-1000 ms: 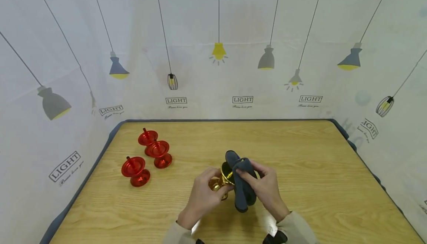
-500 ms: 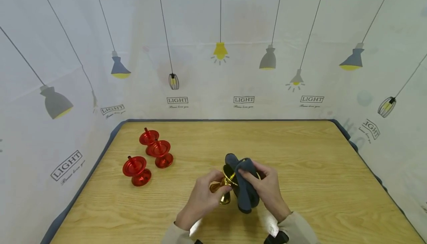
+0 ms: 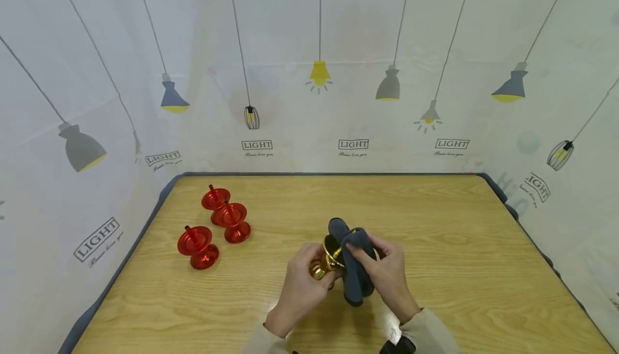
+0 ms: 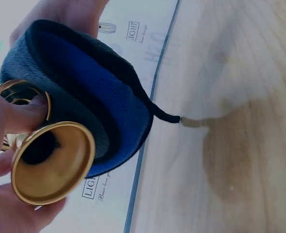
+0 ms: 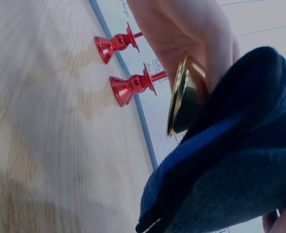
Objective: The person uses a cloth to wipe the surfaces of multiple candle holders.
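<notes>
My left hand [image 3: 303, 281] grips a shiny gold candlestick [image 3: 332, 252] above the middle of the table, thumb and fingers round its stem. The flared, hollow foot [image 4: 53, 162] faces the left wrist camera. A folded dark blue-grey cloth [image 3: 357, 268] lies against the dish end and hides much of it. Pinching that cloth, my right hand [image 3: 390, 268] holds it from the right side. In the right wrist view the gold foot [image 5: 186, 94] shows beside the left hand, with the cloth [image 5: 230, 174] in front.
Three red candlesticks stand upright at the table's left: one at the back [image 3: 215, 199], one nearer the middle [image 3: 237, 222] and one in front [image 3: 198, 246]. The wooden table [image 3: 459, 225] meets a white lamp-printed curtain [image 3: 290, 101] around its back and sides.
The left hand has tilted the gold candlestick back and forth slightly while the cloth shifts a little against it. Both hands keep their hold. The red candlesticks stay put.
</notes>
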Demonstrator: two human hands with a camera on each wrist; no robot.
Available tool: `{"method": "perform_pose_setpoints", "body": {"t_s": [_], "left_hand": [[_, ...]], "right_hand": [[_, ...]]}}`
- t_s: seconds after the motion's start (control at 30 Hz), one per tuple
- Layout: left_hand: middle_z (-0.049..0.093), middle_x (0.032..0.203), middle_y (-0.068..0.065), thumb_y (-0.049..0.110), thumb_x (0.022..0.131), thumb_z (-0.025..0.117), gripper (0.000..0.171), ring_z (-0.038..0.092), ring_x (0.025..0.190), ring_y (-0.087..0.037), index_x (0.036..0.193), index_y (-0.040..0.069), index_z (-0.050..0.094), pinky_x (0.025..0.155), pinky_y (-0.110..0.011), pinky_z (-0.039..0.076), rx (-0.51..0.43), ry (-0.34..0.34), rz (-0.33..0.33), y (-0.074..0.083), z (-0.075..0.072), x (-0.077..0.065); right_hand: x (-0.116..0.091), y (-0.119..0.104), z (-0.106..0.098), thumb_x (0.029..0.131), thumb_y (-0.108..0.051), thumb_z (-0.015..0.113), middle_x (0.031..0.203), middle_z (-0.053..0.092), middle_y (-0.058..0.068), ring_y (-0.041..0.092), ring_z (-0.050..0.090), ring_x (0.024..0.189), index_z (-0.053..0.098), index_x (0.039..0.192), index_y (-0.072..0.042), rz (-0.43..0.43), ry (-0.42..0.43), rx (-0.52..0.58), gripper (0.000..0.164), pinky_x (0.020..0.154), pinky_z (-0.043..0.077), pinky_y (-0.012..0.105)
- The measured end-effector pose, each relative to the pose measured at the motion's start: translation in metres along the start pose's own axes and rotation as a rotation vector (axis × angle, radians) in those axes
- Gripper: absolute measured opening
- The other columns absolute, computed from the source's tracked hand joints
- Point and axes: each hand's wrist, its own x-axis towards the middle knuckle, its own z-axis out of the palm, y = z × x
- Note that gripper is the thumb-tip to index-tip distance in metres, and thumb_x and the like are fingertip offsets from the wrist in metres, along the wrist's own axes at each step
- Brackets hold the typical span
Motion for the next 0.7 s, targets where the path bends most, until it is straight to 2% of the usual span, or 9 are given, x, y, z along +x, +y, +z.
{"method": "perform_pose_setpoints", "body": {"t_s": [0.07, 0.2, 0.3, 0.43, 0.6, 0.7], "left_hand": [[0.070, 0.104, -0.007, 0.001, 0.076, 0.087, 0.049, 0.071, 0.095, -0.020, 0.118, 0.004, 0.063, 0.079, -0.027, 0.060, 0.006, 0.032, 0.006, 0.000, 0.001, 0.000], [0.072, 0.103, -0.007, 0.001, 0.078, 0.086, 0.045, 0.072, 0.092, -0.018, 0.117, 0.004, 0.062, 0.073, -0.025, 0.060, -0.001, 0.020, 0.007, 0.002, -0.002, -0.001], [0.072, 0.101, -0.005, 0.004, 0.081, 0.084, 0.036, 0.070, 0.089, -0.016, 0.112, 0.007, 0.065, 0.070, -0.024, 0.058, -0.010, -0.022, 0.002, 0.003, -0.004, -0.001], [0.073, 0.103, -0.004, 0.005, 0.086, 0.079, 0.032, 0.072, 0.097, -0.018, 0.116, 0.010, 0.068, 0.072, -0.022, 0.059, -0.055, -0.099, -0.026, 0.002, -0.007, -0.002], [0.072, 0.117, -0.007, 0.013, 0.096, 0.070, 0.031, 0.070, 0.108, -0.022, 0.126, 0.009, 0.065, 0.079, -0.023, 0.059, -0.090, -0.205, -0.073, -0.001, -0.009, -0.003], [0.072, 0.118, -0.010, 0.017, 0.098, 0.067, 0.030, 0.070, 0.106, -0.023, 0.127, 0.008, 0.064, 0.080, -0.023, 0.058, -0.118, -0.208, -0.125, -0.002, -0.012, -0.003]], "right_hand": [[0.000, 0.000, 0.001, 0.085, -0.008, 0.082, 0.112, 0.076, 0.015, 0.005, 0.069, 0.101, 0.076, 0.116, -0.002, -0.004, 0.012, -0.006, 0.032, 0.090, 0.053, 0.020], [-0.001, 0.000, 0.000, 0.085, -0.009, 0.082, 0.112, 0.076, 0.015, 0.005, 0.069, 0.101, 0.076, 0.116, -0.004, -0.010, 0.023, -0.017, 0.032, 0.089, 0.053, 0.020], [-0.002, 0.001, -0.001, 0.086, -0.008, 0.081, 0.112, 0.076, 0.016, 0.005, 0.069, 0.100, 0.076, 0.117, -0.003, -0.013, 0.019, -0.013, 0.032, 0.088, 0.054, 0.020], [-0.002, 0.002, -0.003, 0.085, -0.006, 0.081, 0.109, 0.076, 0.014, 0.004, 0.070, 0.097, 0.075, 0.116, -0.001, -0.019, 0.012, -0.004, 0.031, 0.084, 0.056, 0.020], [0.000, 0.005, -0.006, 0.086, -0.005, 0.080, 0.102, 0.077, -0.002, 0.004, 0.070, 0.094, 0.076, 0.113, 0.001, -0.029, -0.004, 0.007, 0.028, 0.080, 0.056, 0.020], [0.001, 0.007, -0.010, 0.087, -0.005, 0.078, 0.100, 0.076, -0.009, 0.004, 0.070, 0.095, 0.076, 0.111, 0.001, -0.057, -0.008, 0.000, 0.024, 0.082, 0.056, 0.019]]}}
